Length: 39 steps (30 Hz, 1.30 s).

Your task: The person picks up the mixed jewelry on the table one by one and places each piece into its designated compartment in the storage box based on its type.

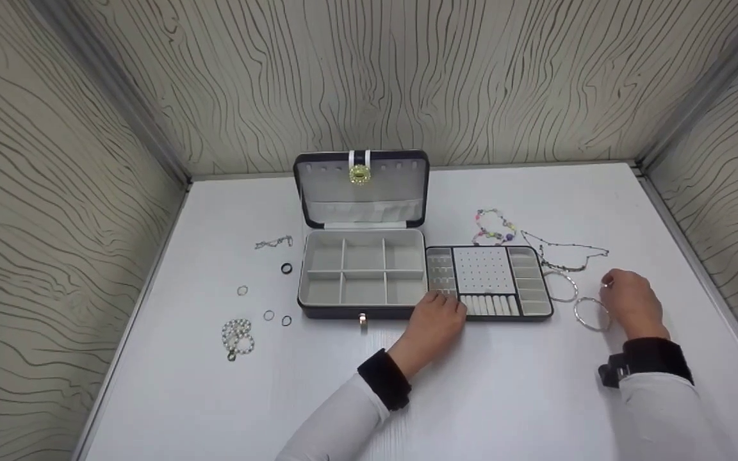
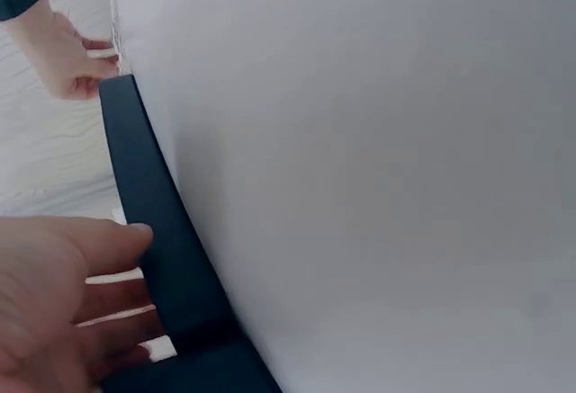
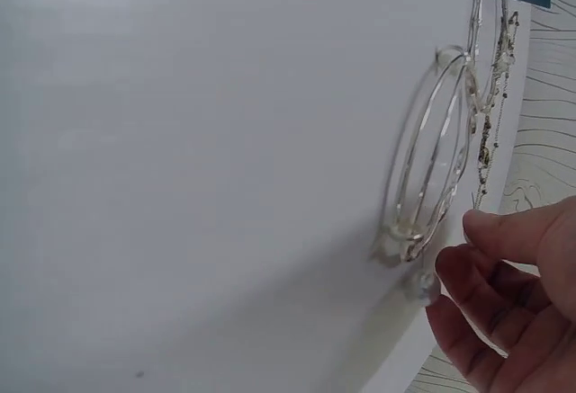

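Note:
My left hand point(image 1: 436, 320) rests at the front edge of the black jewelry tray point(image 1: 513, 318), beside the jewelry box point(image 1: 334, 312). In the left wrist view, its thumb lies on the dark edge and the other fingers reach over behind it. At the right, my right hand point(image 1: 633, 302) pinches a small earring between thumb and forefinger, just above the table. A thin hook and a pale round bead point(image 3: 423, 287) show at the fingertips in the right wrist view. Closest to this hand lies a silver bangle point(image 1: 592, 314); a second bangle point(image 1: 562, 286) touches the tray's side.
A chain necklace point(image 1: 564, 245) and a colorful beaded bracelet point(image 1: 497, 229) lie behind the tray. The box lid point(image 1: 361, 202) stands raised. Left of the box are a silver chain point(image 1: 273, 242), a black ring point(image 1: 286, 268), several other rings and a pearl strand point(image 1: 236, 333).

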{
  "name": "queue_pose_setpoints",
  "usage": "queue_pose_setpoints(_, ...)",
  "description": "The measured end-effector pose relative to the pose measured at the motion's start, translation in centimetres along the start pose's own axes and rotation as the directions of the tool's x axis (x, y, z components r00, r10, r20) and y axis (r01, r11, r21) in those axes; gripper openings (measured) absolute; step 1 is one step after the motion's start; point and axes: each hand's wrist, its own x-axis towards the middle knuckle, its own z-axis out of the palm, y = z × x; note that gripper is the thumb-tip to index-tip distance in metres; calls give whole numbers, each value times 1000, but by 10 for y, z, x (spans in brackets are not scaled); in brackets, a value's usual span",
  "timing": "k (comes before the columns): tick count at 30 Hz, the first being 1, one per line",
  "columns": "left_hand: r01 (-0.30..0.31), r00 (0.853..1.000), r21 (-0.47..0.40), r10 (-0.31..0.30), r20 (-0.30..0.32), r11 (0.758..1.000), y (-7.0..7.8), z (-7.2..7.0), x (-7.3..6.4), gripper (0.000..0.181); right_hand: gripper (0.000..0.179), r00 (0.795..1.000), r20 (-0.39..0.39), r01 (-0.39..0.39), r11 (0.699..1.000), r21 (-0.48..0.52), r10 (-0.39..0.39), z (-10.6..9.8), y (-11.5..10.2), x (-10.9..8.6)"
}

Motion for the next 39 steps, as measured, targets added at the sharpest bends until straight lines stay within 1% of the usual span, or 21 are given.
queue_pose_setpoints(3,3,1000,-8,-3,21,1000,5,-3,-1,11,27,999,-37,9,999,37,-8,0,-10,-2)
queue_pose_setpoints(6,19,999,-25,-18,38,1000,8,-6,-2,16,28,997,-76,26,996,80,-19,1,-25,-5)
queue_pose_setpoints(8,32,999,-36,-31,32,999,10,-7,-3,17,28,995,-100,41,994,104,-30,2,-35,-8)
queue_pose_setpoints(12,48,999,-52,-47,22,997,12,-7,-4,19,25,987,-137,106,984,142,-86,6,-57,-13)
queue_pose_setpoints(16,65,998,-67,-63,28,996,14,-6,-5,20,22,977,-143,187,963,194,-161,13,-75,-16)
queue_pose_setpoints(18,70,997,-88,-67,37,994,14,-5,-6,21,20,974,-121,217,946,239,-193,18,-82,-16)
queue_pose_setpoints(20,71,996,-108,-65,56,992,14,-4,-8,24,20,974,-84,227,926,301,-211,24,-89,-16)
queue_pose_setpoints(22,68,994,-134,-55,92,989,14,-4,-10,30,22,977,-30,205,895,395,-211,30,-94,-16)
queue_pose_setpoints(24,61,990,-165,-38,139,984,13,-5,-13,36,25,980,20,164,862,480,-198,35,-99,-16)
queue_pose_setpoints(27,65,974,-229,-12,228,971,13,-8,-17,49,31,982,72,98,807,583,-172,42,-105,-15)
queue_pose_setpoints(30,87,951,-285,5,309,955,13,-12,-19,66,33,983,86,73,783,618,-159,47,-108,-12)
queue_pose_setpoints(32,101,936,-303,12,351,948,13,-15,-19,73,33,984,90,66,785,617,-153,50,-110,-9)
queue_pose_setpoints(34,106,927,-302,16,376,947,14,-17,-18,75,33,984,93,63,793,606,-149,52,-111,-7)
queue_pose_setpoints(37,107,920,-292,16,392,951,14,-17,-17,78,33,984,101,61,814,578,-146,54,-112,-4)
queue_pose_setpoints(39,106,921,-285,13,389,953,15,-16,-17,79,32,985,99,65,826,560,-144,56,-113,-1)
